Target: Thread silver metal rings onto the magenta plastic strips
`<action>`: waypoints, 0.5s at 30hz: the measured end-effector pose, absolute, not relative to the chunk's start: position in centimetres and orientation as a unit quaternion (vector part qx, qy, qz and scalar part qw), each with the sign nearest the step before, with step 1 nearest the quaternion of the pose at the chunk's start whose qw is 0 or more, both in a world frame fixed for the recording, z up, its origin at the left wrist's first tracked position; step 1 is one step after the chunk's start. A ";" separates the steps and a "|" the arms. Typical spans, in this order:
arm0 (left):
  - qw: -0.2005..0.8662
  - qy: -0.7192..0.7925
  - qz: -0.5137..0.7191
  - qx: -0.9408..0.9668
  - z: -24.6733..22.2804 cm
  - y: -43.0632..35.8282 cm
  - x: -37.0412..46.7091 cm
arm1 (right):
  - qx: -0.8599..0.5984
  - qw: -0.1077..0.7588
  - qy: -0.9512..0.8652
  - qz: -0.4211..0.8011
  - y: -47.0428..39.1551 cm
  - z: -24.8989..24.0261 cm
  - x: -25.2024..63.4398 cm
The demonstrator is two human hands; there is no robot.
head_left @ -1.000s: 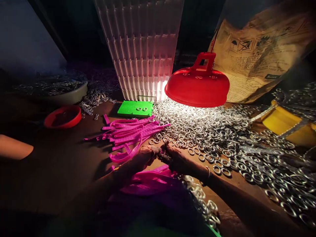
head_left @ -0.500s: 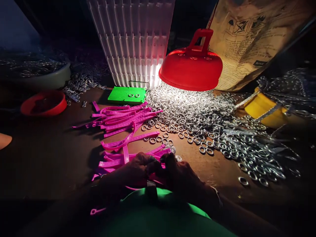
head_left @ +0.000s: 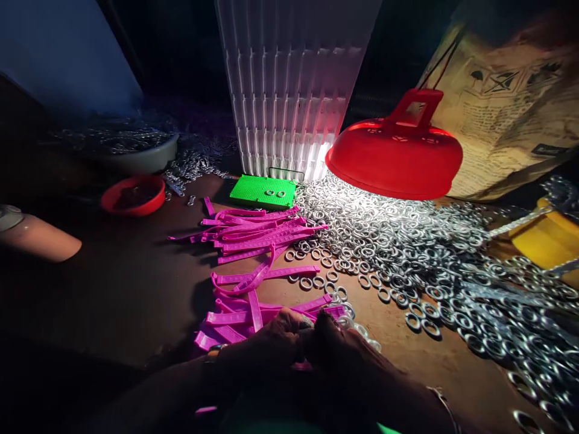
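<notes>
My left hand and my right hand meet at the bottom centre, fingers curled in and close together. A bit of pink shows between them, so both seem to grip a pink strap, though shadow hides most of it. Just beyond my hands lie pink straps, with a larger bunch farther up. Metal rings form a big pile to the right of the straps, and some paler rings sit right by my right fingers. Two rings rest on a green perforated block.
A red lamp hangs low over the rings. Behind stand a ribbed panel and a paper sack. At left are a red bowl, a pale basin and a peach cylindrical object; at right, a yellow container.
The view has shifted, so the scene sits farther right and lower, and more of the peach object shows at left. Both hands remain together near the body.
</notes>
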State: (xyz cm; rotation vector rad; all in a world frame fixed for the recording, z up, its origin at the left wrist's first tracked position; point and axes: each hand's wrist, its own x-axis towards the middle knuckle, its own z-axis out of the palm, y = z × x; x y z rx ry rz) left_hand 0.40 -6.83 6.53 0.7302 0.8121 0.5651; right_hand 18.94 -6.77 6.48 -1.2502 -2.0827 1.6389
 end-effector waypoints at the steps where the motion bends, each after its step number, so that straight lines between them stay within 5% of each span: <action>1: 0.818 0.375 0.276 0.337 6.5 -6.7 0.4 | -0.424 0.103 -0.710 0.552 -6.4 6.3 19.1; 10: 0.729 0.404 0.308 0.459 7.0 -6.2 -0.4 | -0.402 0.141 -0.805 0.413 -6.1 6.4 20.0; 15: 0.445 0.600 0.301 0.592 6.0 -3.1 -3.5 | -0.377 0.160 -0.879 0.243 -6.9 7.1 21.1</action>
